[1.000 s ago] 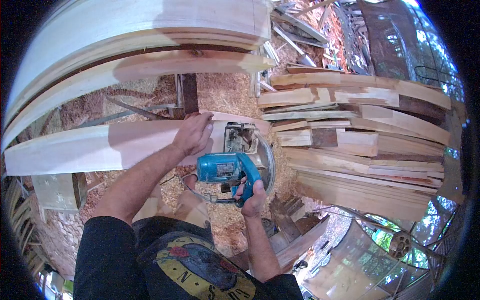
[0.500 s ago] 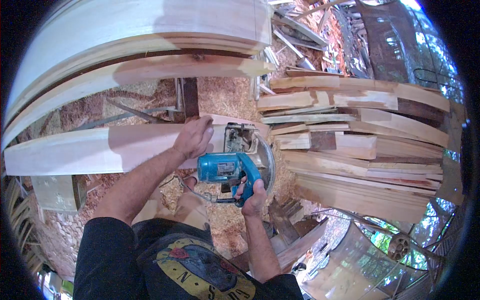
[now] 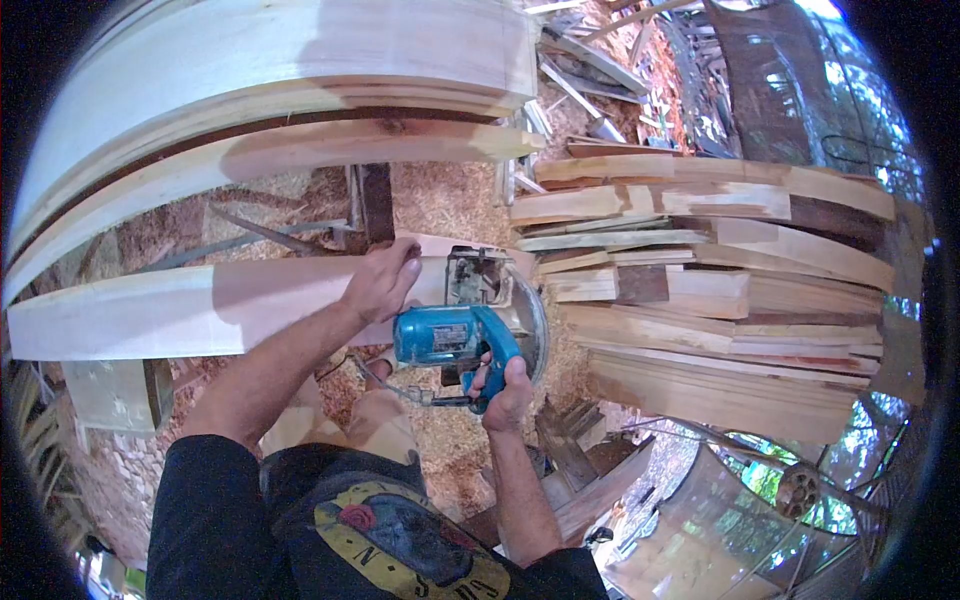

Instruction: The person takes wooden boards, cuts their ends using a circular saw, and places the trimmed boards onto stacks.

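Note:
My right hand (image 3: 507, 395) is wrapped round the rear handle of a teal circular saw (image 3: 437, 335). The saw's base plate (image 3: 477, 275) sits at the right end of a pale wooden board (image 3: 285, 295), which runs off to the left. On top of that board, just left of the saw, lies my left hand (image 3: 380, 285), its fingers curled at the far edge. The blade's cutting edge is hidden under the guard (image 3: 535, 320). A power cord (image 3: 405, 393) trails from the saw's handle toward my legs.
Large pale planks (image 3: 270, 65) are stacked beyond the board. To the right lies a pile of cut timber (image 3: 700, 290). Under the board stand a wooden block (image 3: 115, 393) and a dark post (image 3: 377, 200). Sawdust (image 3: 440, 200) covers the ground, with offcuts (image 3: 570, 445) near my right forearm.
The view has shifted slightly, and the board's left part appears a little lower. My left hand has tilted slightly on the board. Saw and right hand stay almost in place.

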A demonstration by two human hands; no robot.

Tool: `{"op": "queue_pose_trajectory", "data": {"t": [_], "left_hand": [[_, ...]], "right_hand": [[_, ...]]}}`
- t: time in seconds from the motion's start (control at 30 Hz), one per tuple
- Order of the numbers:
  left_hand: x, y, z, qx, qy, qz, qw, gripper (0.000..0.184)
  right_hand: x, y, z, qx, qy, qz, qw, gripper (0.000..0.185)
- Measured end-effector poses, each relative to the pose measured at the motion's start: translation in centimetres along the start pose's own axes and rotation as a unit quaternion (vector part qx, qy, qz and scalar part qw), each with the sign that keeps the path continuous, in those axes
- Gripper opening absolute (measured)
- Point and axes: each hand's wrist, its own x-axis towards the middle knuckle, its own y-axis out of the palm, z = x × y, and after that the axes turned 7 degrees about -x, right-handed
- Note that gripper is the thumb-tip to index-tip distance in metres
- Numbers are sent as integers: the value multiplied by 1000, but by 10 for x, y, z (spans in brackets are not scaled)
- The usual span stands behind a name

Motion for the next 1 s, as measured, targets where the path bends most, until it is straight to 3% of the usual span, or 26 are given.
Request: {"op": "queue_pose_trajectory", "data": {"t": [1.0], "left_hand": [[-13,-8,-7,-11,1,11,1000,34]], "right_hand": [[7,9,4,-23,-24,0,999,62]]}}
